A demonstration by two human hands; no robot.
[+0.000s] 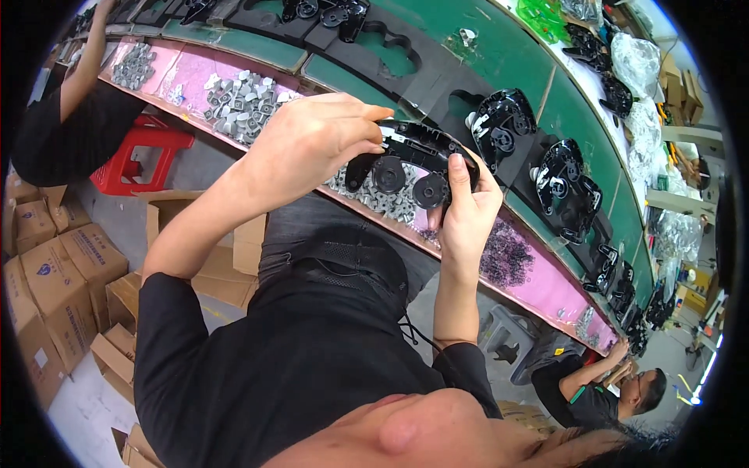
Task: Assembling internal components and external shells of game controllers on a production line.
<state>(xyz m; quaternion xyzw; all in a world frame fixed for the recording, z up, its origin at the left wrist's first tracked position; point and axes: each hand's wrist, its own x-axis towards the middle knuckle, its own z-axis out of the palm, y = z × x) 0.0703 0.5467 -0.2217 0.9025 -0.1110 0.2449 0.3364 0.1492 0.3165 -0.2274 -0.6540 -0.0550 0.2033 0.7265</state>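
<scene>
Item: black shell (pixel 419 148), 1 piece, between 2 hands. Right hand (pixel 470 195): pinching the shell's right end, thumb on face, fingers behind; shell extends leftward from this grip. Left hand (pixel 328 132): fingertips at the shell's upper left end; cannot tell whether they pinch a small part. Long axis: hand to hand, right end slightly nearer the torso. Facing: 2 round discs (pixel 388 175) on the torso side.
</scene>
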